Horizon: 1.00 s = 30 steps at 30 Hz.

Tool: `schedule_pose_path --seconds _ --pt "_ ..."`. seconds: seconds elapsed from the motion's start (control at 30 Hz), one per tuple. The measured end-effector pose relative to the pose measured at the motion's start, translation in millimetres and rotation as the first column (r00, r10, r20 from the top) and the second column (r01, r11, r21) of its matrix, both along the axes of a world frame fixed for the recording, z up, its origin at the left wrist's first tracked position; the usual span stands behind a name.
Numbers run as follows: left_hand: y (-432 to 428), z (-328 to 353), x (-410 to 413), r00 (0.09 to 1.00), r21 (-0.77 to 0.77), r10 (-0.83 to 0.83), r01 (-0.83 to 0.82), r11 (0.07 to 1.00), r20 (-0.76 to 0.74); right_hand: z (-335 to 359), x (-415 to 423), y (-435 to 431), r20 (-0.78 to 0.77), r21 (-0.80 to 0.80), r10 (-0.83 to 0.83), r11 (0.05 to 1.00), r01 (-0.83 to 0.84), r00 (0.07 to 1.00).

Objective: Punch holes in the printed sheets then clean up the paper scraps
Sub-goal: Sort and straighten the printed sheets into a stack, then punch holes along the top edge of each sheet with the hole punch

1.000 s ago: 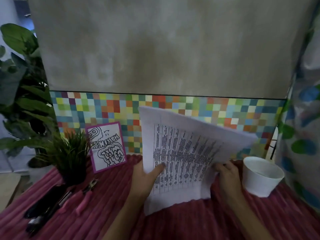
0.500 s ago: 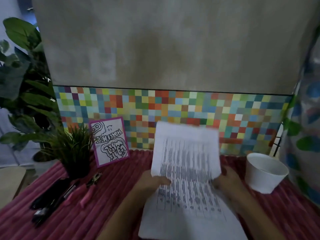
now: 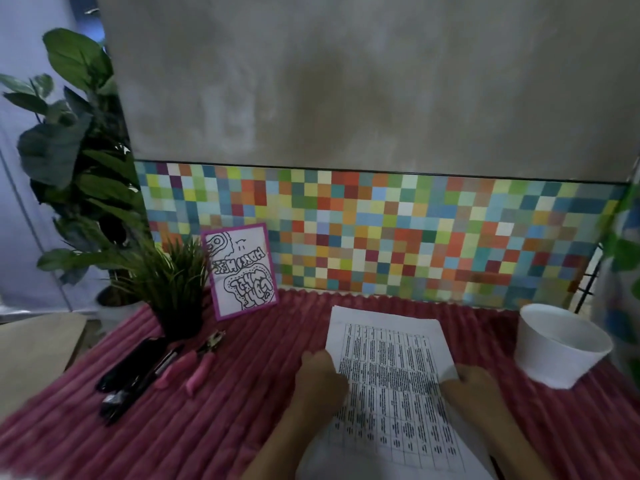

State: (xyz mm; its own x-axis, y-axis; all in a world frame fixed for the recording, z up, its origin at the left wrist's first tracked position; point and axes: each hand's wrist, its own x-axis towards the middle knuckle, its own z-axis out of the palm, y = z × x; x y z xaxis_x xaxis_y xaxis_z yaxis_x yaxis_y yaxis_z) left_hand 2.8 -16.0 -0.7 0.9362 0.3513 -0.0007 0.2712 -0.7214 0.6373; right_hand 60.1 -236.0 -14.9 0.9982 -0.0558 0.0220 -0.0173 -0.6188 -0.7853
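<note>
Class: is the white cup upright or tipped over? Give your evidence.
Upright. The cup stands on its narrower base on the pink cloth, with its open rim facing up.

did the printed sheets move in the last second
Yes. The printed sheets came down: they stood up across the coloured tile strip, and now lie on the pink cover below it.
</note>
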Motion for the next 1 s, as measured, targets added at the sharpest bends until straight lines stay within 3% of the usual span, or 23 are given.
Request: schedule_pose_path --seconds 0.17,0.33,0.43,0.5,0.57,0.67,0.77,0.87,1.0 --pt "4 0 4 1.0 0.009 0.017 -0.017 1.0 -0.016 0 2 -4 0.022 0.036 -0.002 0.999 0.001 1.0" --pt "6 -4 1 0.996 0.183 -0.013 0.028 0.983 -0.086 -3 3 -4 0.001 0.009 0.025 1.0 -0.025 1.0" --pt "16 -4 -6 0.993 0.212 -0.04 0.062 0.975 -0.109 4 3 -4 -0.024 -0.077 0.062 0.995 -0.063 0.998" --pt "40 -5 -3 0.996 0.327 0.002 -0.031 0.945 0.088 7 8 -8 0.008 -0.161 0.045 0.986 -0.043 0.999" --pt "74 -1 0 0.978 0.435 0.115 -0.18 0.882 0.173 3 16 -16 0.074 -0.246 -0.037 0.968 0.054 0.997" --pt "125 10 -3 0.916 0.539 0.389 -0.376 0.754 0.095 -2 27 -26 0.121 -0.324 -0.053 0.942 0.09 0.991" --pt "162 1 -6 0.88 0.593 0.472 -0.412 0.691 0.062 1 22 -20 0.113 -0.249 -0.029 0.967 0.057 0.993" --pt "168 -8 -6 0.903 0.567 0.429 -0.367 0.738 0.026 9 3 2 0.163 -0.155 0.08 0.986 -0.054 0.983" --pt "174 -10 -10 0.923 0.483 0.369 -0.374 0.792 0.11 23 -26 34 0.229 0.019 0.145 0.988 -0.153 0.962"
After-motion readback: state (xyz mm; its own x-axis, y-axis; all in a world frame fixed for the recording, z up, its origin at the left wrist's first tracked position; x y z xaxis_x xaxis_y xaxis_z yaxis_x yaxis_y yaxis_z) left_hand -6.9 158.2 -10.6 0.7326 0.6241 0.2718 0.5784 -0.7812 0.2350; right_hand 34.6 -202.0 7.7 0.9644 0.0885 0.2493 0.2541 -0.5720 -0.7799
